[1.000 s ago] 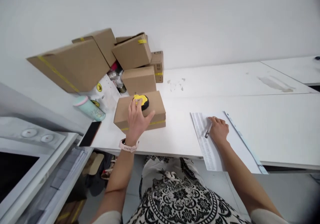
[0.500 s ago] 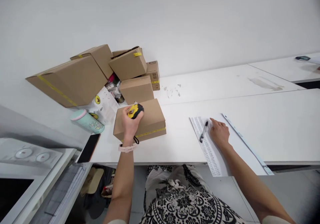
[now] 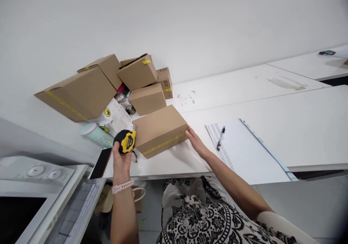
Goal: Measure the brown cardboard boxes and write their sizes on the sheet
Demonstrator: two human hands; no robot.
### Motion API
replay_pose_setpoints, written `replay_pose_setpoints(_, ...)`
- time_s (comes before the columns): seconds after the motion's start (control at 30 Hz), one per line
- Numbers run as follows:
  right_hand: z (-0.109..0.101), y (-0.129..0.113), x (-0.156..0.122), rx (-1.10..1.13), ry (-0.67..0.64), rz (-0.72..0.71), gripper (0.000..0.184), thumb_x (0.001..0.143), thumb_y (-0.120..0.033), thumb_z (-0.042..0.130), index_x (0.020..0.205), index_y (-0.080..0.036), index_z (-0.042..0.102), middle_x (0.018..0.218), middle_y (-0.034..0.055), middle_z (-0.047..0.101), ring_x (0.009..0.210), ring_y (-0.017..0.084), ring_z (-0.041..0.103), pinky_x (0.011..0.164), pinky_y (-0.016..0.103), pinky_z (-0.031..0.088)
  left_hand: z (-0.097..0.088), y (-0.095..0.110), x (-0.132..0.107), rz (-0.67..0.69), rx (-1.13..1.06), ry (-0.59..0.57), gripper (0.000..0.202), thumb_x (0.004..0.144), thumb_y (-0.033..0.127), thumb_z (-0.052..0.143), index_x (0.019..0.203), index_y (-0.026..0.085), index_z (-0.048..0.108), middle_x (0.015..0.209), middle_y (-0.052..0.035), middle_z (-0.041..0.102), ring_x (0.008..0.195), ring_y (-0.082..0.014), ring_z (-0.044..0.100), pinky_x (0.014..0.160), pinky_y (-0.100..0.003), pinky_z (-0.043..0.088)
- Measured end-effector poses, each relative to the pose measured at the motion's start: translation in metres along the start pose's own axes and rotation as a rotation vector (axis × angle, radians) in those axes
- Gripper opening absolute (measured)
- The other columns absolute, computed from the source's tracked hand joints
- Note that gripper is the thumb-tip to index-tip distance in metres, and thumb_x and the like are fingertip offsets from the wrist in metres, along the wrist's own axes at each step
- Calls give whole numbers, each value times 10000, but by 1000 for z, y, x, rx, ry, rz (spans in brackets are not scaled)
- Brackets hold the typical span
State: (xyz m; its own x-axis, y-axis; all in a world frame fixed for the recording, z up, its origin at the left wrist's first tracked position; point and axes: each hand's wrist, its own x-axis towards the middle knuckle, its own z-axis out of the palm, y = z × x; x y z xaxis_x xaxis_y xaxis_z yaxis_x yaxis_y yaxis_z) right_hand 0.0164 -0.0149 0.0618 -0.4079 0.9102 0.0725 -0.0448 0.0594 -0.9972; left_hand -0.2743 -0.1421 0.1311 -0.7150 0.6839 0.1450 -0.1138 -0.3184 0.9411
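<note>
My left hand is closed around a black and yellow tape measure, held at the left end of a cardboard box. Yellow tape runs along the box's near side, and the box sits slightly turned on the white table. My right hand lies against the box's right end with its fingers stretched out. To the right, a black pen rests on printed sheets of paper that overhang the table's front edge.
Several cardboard boxes are stacked at the back left against the wall. A mint tumbler, a white avocado-printed package and a dark phone lie near the left end. A white appliance stands at lower left.
My left hand has moved left and down with the tape measure, from above the box to its left end. My right hand has left the papers for the box's right end. The box has turned slightly.
</note>
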Motion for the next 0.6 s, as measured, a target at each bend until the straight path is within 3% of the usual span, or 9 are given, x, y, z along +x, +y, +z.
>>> replay_pose_setpoints(0.1,-13,0,-16,-48,138,-11,700,923,-706,509,1479,-282,514,1553,85,536,1417,305,499,1152,476,412,16,-5,-16,-38,40,-87,475,704,519,787,1102,267,721,1281,-54,734,1280,-290,635,1006,-377,552)
replay_pose_setpoints(0.2,-46,2,-38,-179,355,32,597,920,-715,486,1240,-248,676,1292,108,714,1230,341,616,1027,492,478,34,-6,-25,-80,92,-186,630,685,490,820,1242,231,677,1222,-91,745,1169,-292,694,999,-388,546)
replay_pose_setpoints(0.3,-73,-10,-58,-242,562,2,476,924,-652,522,1103,-254,712,1171,104,746,1092,327,652,915,464,509,56,6,-29,-33,166,-312,773,656,464,841,1353,213,619,1109,-79,758,1049,-285,725,947,-382,559)
replay_pose_setpoints(0.37,-80,-28,-65,-220,634,-84,391,925,-593,565,1073,-263,712,1126,98,747,1029,302,659,876,442,514,75,18,-31,-54,164,-456,762,672,500,813,1352,211,626,1111,-83,751,1029,-303,724,911,-400,574)
replay_pose_setpoints(0.43,-79,-51,-67,-154,567,-169,326,942,-546,578,1040,-268,718,1070,85,748,993,275,664,884,433,510,97,28,-34,-151,126,-620,707,694,528,779,1314,210,659,1146,-97,741,1030,-327,721,889,-431,587)
replay_pose_setpoints(0.5,-72,-73,-65,-84,408,-215,306,965,-521,568,1064,-275,722,1041,72,748,986,254,670,909,431,503,118,34,-39,-276,89,-756,669,693,531,772,1270,204,684,1149,-110,739,1018,-355,725,881,-478,596)
replay_pose_setpoints(0.6,-59,-93,-58,23,170,-189,313,952,-523,601,1115,-286,722,977,58,741,895,222,674,852,416,521,140,33,-48,-421,83,-873,653,683,521,783,1249,211,680,1152,-130,739,1005,-403,731,860,-562,605)
